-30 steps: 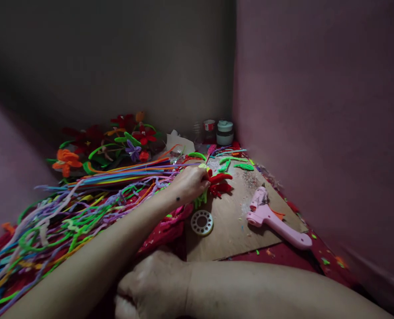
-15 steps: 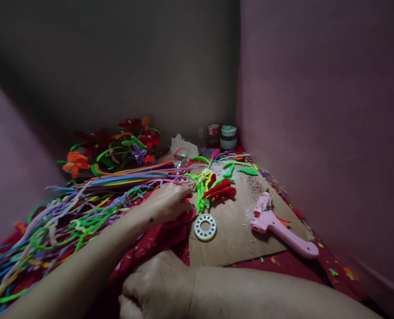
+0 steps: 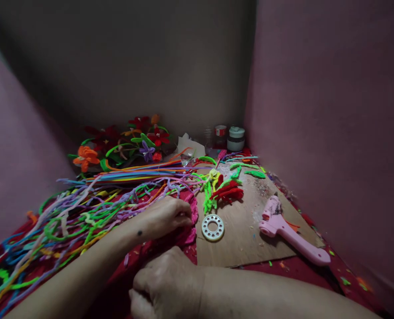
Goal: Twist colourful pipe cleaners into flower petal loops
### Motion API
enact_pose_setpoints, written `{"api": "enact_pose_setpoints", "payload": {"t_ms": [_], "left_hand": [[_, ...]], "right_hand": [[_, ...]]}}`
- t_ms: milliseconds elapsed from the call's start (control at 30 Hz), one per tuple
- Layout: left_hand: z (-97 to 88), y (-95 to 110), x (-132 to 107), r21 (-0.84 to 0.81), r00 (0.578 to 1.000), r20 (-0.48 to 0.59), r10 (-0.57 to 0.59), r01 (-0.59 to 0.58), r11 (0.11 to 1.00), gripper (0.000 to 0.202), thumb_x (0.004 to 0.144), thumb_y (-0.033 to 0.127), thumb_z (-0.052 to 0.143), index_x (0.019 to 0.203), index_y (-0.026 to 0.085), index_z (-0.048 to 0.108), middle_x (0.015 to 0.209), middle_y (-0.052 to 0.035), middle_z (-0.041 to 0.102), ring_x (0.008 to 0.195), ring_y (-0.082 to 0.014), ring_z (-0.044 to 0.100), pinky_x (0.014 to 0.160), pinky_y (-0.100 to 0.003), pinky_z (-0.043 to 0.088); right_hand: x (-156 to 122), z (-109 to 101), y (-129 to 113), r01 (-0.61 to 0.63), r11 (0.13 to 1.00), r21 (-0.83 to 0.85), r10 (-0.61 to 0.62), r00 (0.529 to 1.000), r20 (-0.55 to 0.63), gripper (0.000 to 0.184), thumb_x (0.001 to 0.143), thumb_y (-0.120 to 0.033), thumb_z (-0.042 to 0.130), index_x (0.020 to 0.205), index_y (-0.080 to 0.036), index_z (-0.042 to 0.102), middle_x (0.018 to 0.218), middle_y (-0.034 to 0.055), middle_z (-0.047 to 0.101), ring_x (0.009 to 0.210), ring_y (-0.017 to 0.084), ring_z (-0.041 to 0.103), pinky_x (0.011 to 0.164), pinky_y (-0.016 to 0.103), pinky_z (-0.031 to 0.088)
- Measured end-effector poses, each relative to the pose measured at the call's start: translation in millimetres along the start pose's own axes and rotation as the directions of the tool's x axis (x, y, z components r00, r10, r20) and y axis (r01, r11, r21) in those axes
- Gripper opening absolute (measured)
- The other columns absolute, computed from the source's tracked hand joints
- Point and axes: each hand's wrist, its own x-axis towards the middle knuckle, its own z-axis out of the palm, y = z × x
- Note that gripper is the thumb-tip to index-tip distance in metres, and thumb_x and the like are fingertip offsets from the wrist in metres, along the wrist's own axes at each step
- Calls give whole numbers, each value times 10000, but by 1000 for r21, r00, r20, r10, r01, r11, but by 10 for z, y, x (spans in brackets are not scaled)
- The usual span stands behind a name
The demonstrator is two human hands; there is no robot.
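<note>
Left grip (image 3: 170, 215): half-curled by pink pieces (image 3: 193, 207), cannot tell if holding any | Right grip (image 3: 165, 281): clenched, cannot see inside | White ring (image 3: 203, 228): at left grip's three o'clock

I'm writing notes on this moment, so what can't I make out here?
Head view:
Right hand: its curl hides anything inside.
Left hand: its back hides any grip on the pink piece.
Red label: print too small.
Forearms: both cut off by the bottom edge.
</note>
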Motion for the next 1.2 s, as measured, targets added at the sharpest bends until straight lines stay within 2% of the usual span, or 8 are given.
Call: {"api": "enact_pose_setpoints", "payload": {"t_ms": [167, 267, 433, 567, 767, 867, 967, 1200], "left_hand": [[45, 38, 19, 190, 973, -108, -206, 223, 956, 227, 789, 377, 448, 835, 205, 588, 748, -48, 642, 663, -187, 571, 530, -249, 326], [134, 84, 52, 273, 962, -105, -251, 271, 923, 231, 796, 349, 415, 842, 201, 585, 786, -86, 658, 701, -228, 600, 538, -276, 336], [214, 70, 36, 248, 968, -108, -228, 248, 936, 204, 789, 287, 406, 831, 219, 594, 771, -65, 663, 702, -207, 608, 549, -267, 339], [46, 102, 48, 141, 974, -187, -126, 153, 978, 178, 790, 266, 428, 796, 204, 594, 720, -32, 644, 647, -158, 576, 547, -239, 345], [-297, 278, 566, 105, 884, -465, 49, 0, 994, 186, 784, 261, 472, 877, 171, 605, 899, -61, 618, 790, -154, 569, 690, -240, 409], [-274, 330, 890, 152, 940, -341, -3, 58, 987, 343, 748, 354, 516, 1046, 195, 572, 1010, -91, 600, 898, -208, 576, 739, -286, 429], [-164, 356, 1067, 176, 966, -252, -62, 109, 978, 352, 695, 292, 557, 1026, 172, 572, 995, -123, 625, 929, -250, 584, 740, -312, 438], [-38, 242, 1172, 49, 925, -352, -143, 170, 984, 253, 711, 171, 507, 951, 167, 586, 951, -128, 650, 900, -254, 598, 727, -321, 434]], "right_hand": [[-2, -15, 4, 6, 1000, 5, -6, 1000, -7, 203, 712, -291, 459, 573, -173, 547, 572, 3, 636, 537, 142, 586, 459, 224, 391], [2, -12, 11, 18, 1000, -4, -19, 1000, -8, 208, 708, -290, 453, 560, -172, 540, 539, 7, 622, 504, 141, 573, 456, 226, 397], [5, 50, 28, 38, 999, -22, -39, 999, -35, 207, 720, -294, 445, 591, -177, 556, 549, 11, 630, 517, 143, 578, 483, 227, 426], [3, 130, 48, 57, 997, -43, -58, 998, -32, 205, 724, -303, 441, 616, -180, 566, 542, 5, 629, 486, 130, 554, 466, 218, 412], [22, 149, 45, 63, 997, -49, -64, 998, -22, 211, 720, -303, 435, 602, -182, 563, 498, 2, 605, 449, 123, 520, 416, 215, 368], [29, 111, 40, 58, 997, -46, -60, 998, -28, 201, 710, -297, 446, 595, -181, 563, 511, 5, 616, 464, 129, 539, 424, 217, 386], [27, 79, 39, 27, 999, -32, -28, 999, -17, 210, 724, -312, 453, 608, -181, 569, 531, 10, 624, 486, 133, 561, 449, 213, 422], [28, 30, 42, 1, 1000, 5, -1, 1000, 11, 260, 760, -339, 442, 594, -180, 564, 593, 27, 649, 567, 141, 600, 510, 211, 462]]}}
